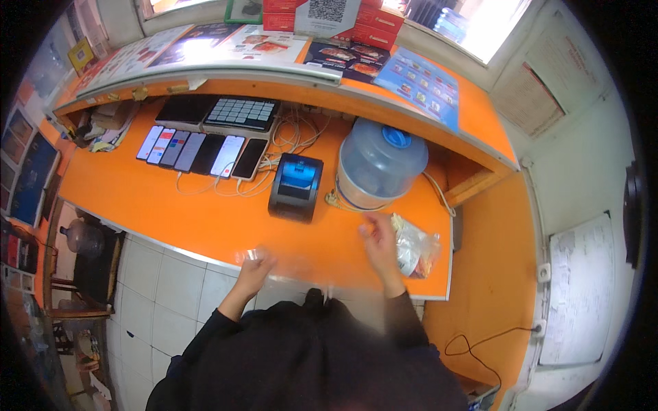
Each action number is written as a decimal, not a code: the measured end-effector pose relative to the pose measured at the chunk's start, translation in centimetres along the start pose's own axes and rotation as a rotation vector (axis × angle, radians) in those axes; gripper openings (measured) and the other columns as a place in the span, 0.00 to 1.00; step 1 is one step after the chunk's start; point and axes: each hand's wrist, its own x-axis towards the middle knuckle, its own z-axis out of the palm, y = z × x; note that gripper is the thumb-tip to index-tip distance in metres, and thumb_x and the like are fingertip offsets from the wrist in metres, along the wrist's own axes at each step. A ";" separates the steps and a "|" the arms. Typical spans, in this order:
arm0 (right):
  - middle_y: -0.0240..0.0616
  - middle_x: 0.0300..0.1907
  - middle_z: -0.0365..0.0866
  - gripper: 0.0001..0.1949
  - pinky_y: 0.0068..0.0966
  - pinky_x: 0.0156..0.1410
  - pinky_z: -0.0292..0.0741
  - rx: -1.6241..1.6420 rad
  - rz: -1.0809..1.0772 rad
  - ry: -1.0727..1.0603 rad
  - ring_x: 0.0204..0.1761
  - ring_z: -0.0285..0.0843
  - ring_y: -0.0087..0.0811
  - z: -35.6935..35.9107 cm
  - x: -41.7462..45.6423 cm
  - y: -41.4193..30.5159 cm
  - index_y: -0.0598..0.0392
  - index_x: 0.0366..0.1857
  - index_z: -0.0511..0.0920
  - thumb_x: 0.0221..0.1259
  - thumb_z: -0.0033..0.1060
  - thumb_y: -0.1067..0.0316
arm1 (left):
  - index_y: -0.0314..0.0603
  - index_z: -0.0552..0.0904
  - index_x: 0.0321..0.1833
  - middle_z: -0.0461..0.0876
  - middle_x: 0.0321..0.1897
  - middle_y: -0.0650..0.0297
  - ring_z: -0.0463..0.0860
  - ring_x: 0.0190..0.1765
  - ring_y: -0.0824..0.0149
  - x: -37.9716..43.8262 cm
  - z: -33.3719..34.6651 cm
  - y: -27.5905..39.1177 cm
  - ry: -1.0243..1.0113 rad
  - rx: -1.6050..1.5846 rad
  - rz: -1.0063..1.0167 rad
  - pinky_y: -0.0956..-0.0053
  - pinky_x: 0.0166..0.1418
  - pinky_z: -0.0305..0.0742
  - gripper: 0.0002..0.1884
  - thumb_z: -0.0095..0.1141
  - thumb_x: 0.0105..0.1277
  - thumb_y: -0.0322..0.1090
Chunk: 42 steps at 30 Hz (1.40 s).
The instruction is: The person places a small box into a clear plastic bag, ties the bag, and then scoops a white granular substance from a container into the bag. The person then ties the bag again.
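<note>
At the counter's front edge, my left hand point(257, 266) is closed on a thin piece of clear plastic point(289, 279), blurred and see-through, which trails towards the right. My right hand point(379, 241) is raised over the orange counter point(216, 221), its fingers bent and blurred by motion; whether anything is between them is unclear. Just right of that hand lies a clear plastic bag point(417, 249) with small colourful contents. Beyond the hands stand a black receipt printer point(295, 198) with a blue window and a large water bottle point(380, 159) with a blue cap.
Several phones, one a black phone point(250, 159), lie in a row with white charging cables point(295, 131). Behind them is a tablet point(241, 112) showing a grid. An overhead shelf point(360, 95) carries printed menus and red boxes point(378, 28). A wall point(493, 236) bounds the right side.
</note>
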 end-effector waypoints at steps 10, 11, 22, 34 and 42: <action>0.48 0.67 0.57 0.33 0.33 0.72 0.50 0.442 0.231 0.280 0.70 0.52 0.39 -7.7 14.2 9.7 0.60 0.66 0.57 0.62 0.58 0.54 | 0.38 0.78 0.30 0.56 0.71 0.57 0.64 0.65 0.66 18.7 12.0 3.8 -0.163 0.067 0.129 0.71 0.64 0.62 0.07 0.56 0.65 0.32; 0.49 0.68 0.55 0.35 0.33 0.73 0.49 0.479 0.247 0.239 0.71 0.50 0.39 -7.3 14.9 9.7 0.61 0.67 0.55 0.63 0.57 0.53 | 0.38 0.77 0.28 0.54 0.71 0.57 0.63 0.65 0.66 20.2 12.4 2.7 -0.152 0.053 0.134 0.70 0.65 0.61 0.09 0.56 0.65 0.33; 0.42 0.63 0.66 0.30 0.31 0.69 0.58 0.889 0.264 0.246 0.64 0.64 0.35 -11.9 15.6 16.9 0.59 0.65 0.62 0.65 0.47 0.49 | 0.40 0.78 0.26 0.45 0.74 0.47 0.45 0.76 0.50 19.8 17.6 4.3 -0.453 0.338 0.192 0.60 0.73 0.48 0.07 0.63 0.56 0.32; 0.40 0.58 0.72 0.22 0.34 0.63 0.69 1.033 0.562 0.532 0.59 0.70 0.36 -19.1 8.2 25.8 0.56 0.59 0.69 0.70 0.39 0.52 | 0.45 0.84 0.36 0.39 0.74 0.42 0.39 0.76 0.44 20.7 24.9 2.9 -0.760 0.619 0.503 0.60 0.74 0.45 0.06 0.61 0.59 0.37; 0.43 0.61 0.69 0.24 0.36 0.66 0.64 0.980 0.592 0.688 0.62 0.67 0.39 -18.4 7.4 25.7 0.58 0.61 0.66 0.71 0.37 0.51 | 0.45 0.84 0.38 0.46 0.74 0.47 0.45 0.75 0.47 21.7 26.8 2.9 -0.779 0.626 0.417 0.59 0.74 0.49 0.07 0.59 0.62 0.38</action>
